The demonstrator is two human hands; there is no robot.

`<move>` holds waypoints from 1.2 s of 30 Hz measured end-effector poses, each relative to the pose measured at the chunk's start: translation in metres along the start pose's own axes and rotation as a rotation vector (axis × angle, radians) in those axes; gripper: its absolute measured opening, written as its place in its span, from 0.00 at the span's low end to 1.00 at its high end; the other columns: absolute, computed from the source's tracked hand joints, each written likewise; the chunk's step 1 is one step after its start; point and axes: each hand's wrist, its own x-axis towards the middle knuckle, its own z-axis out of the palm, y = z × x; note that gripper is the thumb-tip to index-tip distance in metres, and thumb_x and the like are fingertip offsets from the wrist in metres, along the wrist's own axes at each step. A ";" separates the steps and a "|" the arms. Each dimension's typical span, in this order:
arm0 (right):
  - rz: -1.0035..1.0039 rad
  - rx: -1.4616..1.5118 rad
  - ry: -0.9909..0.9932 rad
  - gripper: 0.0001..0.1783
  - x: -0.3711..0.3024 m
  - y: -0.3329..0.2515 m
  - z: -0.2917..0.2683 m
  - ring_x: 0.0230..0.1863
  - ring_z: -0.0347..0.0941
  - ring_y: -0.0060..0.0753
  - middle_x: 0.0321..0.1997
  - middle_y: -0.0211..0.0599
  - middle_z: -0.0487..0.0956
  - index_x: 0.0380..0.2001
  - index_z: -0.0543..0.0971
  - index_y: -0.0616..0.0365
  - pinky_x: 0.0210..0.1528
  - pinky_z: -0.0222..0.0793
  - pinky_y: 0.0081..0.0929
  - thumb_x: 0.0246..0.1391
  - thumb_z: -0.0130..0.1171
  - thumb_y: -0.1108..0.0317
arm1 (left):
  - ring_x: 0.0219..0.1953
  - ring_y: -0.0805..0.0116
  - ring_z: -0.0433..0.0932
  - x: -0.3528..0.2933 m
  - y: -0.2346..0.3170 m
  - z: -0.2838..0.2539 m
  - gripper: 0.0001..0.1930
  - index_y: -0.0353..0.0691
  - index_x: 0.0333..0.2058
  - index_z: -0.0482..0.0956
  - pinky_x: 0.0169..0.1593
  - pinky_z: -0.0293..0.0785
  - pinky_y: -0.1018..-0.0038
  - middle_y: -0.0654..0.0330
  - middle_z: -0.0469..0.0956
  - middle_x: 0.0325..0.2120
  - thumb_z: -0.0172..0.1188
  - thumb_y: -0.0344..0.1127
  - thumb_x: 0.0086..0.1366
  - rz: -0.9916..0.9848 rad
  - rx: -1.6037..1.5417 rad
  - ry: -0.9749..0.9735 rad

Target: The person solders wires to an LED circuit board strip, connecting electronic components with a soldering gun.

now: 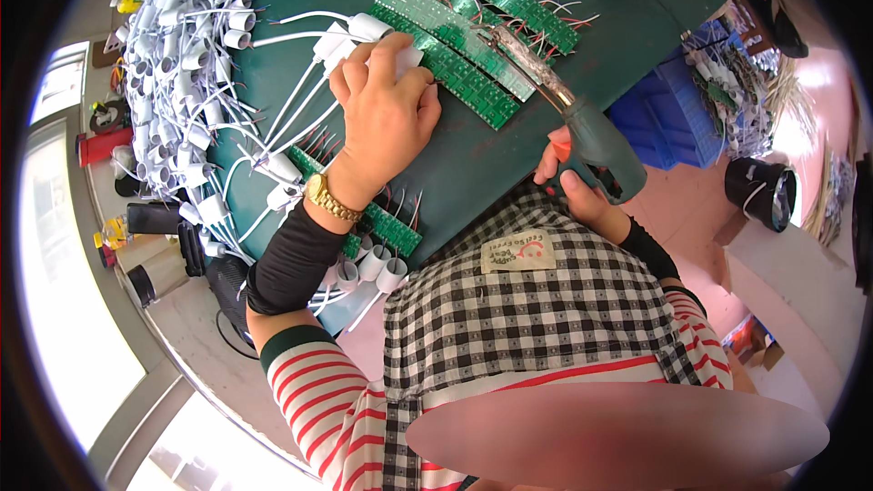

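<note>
Two hands are seen over the green table. Nearest, the right hand is wrapped shut around the grey-green handle of a soldering iron, its tip laid across the green circuit strips. Further out, the left hand, gold watch at the wrist, is pressed down with curled fingers on a white socket. Beyond, at the table's left edge, white wired sockets are heaped.
</note>
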 end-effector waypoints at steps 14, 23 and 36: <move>0.028 -0.023 -0.021 0.26 0.000 0.002 0.000 0.28 0.69 0.25 0.27 0.38 0.72 0.55 0.65 0.58 0.29 0.65 0.24 0.54 0.54 0.63 | 0.62 0.38 0.53 -0.004 -0.011 0.009 0.07 0.41 0.28 0.78 0.61 0.49 0.50 0.52 0.61 0.59 0.65 0.29 0.48 -0.059 -0.140 -0.056; 0.031 -0.040 -0.016 0.25 0.001 0.001 0.000 0.27 0.68 0.24 0.26 0.39 0.73 0.54 0.66 0.57 0.28 0.64 0.23 0.54 0.54 0.63 | 0.63 0.39 0.51 -0.001 -0.009 0.004 0.03 0.42 0.25 0.79 0.63 0.46 0.51 0.53 0.61 0.61 0.63 0.30 0.49 -0.110 -0.185 -0.126; 0.085 -0.067 -0.017 0.23 0.005 -0.008 0.001 0.28 0.69 0.25 0.25 0.35 0.71 0.54 0.67 0.55 0.29 0.65 0.24 0.57 0.53 0.60 | 0.63 0.35 0.50 -0.001 -0.002 0.006 0.01 0.43 0.20 0.79 0.53 0.44 0.26 0.60 0.64 0.58 0.61 0.32 0.45 -0.155 -0.149 -0.151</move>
